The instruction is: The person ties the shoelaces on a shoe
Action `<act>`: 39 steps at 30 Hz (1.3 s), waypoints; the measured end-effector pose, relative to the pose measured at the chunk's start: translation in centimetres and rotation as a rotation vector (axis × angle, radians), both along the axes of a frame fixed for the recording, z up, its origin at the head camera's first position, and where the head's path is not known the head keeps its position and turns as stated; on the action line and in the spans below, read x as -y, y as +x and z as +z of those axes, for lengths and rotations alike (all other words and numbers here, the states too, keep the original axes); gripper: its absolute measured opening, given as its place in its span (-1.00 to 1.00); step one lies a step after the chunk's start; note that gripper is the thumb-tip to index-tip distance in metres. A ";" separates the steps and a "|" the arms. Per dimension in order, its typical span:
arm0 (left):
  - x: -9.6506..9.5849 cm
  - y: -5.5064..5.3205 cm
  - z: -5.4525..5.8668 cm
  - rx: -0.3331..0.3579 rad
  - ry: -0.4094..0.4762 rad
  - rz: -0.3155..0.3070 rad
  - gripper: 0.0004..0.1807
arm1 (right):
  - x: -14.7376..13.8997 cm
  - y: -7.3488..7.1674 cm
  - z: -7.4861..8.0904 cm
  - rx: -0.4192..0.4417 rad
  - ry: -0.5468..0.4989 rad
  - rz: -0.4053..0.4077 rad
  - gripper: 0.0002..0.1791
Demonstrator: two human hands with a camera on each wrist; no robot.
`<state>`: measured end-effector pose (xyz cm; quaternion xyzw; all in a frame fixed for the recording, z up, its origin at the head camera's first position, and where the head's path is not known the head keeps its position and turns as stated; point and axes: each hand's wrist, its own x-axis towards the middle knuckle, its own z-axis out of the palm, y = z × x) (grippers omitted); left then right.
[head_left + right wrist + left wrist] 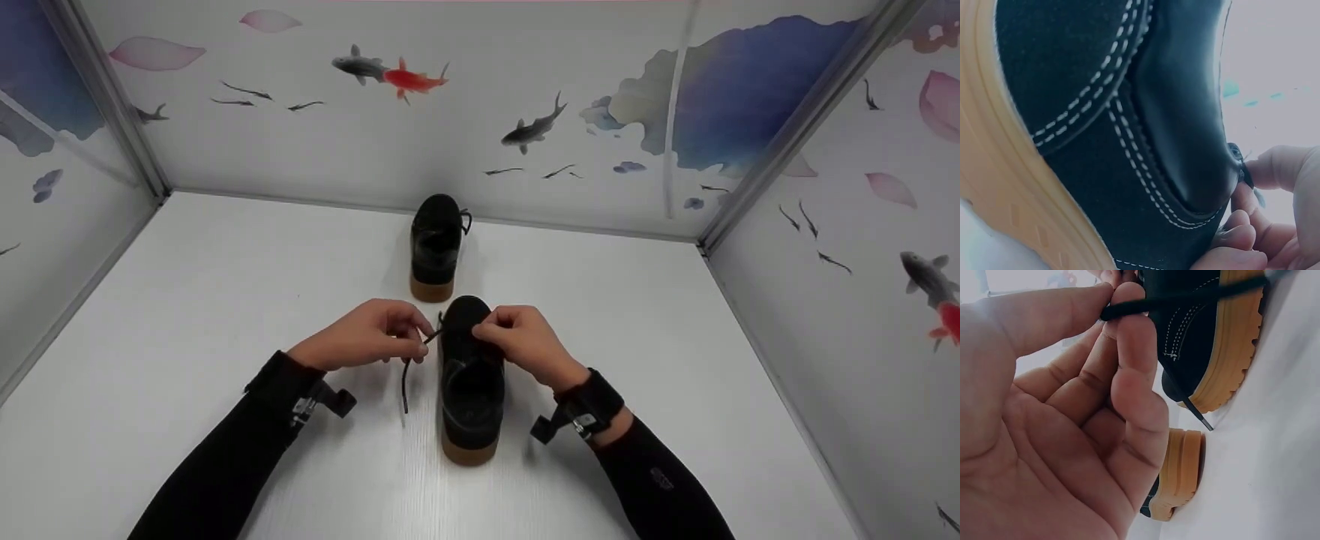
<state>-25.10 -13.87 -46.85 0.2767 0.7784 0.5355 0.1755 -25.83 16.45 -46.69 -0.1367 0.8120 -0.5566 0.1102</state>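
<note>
A black shoe [471,431] with white stitching and a tan sole stands upright on the white surface, toe pointing away. Between thumb and index finger, my left hand [371,334] pinches a black shoelace [1190,297] on the shoe's left side. The loose end of that lace [405,386] hangs below the hand. My right hand [529,341] is at the lacing on the right. In the right wrist view its thumb and finger [1275,166] pinch a dark piece of lace [1247,174] by the collar; the fingers partly hide it.
A second black shoe [435,225] with a tan sole stands directly beyond the first, close to the back wall [450,142]. Walls printed with fish and petals enclose the white surface [300,247] at the back and both sides.
</note>
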 end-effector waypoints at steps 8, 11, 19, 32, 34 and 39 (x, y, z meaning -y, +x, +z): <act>0.0 0.0 0.3 -0.039 0.034 0.007 -0.74 | 0.0 -0.1 -0.1 0.021 -0.010 0.002 -0.83; 0.0 -0.1 0.3 -0.039 0.014 0.027 -0.74 | -0.1 -0.1 -0.1 0.031 -0.021 0.000 -0.83; 0.2 0.0 0.6 -0.012 0.001 0.041 -0.66 | -0.1 -0.2 -0.1 0.038 -0.022 0.002 -0.85; 0.2 0.0 0.6 0.008 0.021 0.025 -0.50 | -0.1 -0.1 -0.1 0.029 -0.031 0.012 -0.81; 0.2 0.0 0.5 -0.016 0.012 0.013 -0.48 | -0.1 0.0 0.0 0.034 -0.032 0.010 -0.81; 0.4 -0.1 0.4 -0.093 -0.036 0.003 -0.59 | -0.1 -0.1 0.0 0.030 -0.021 0.007 -0.81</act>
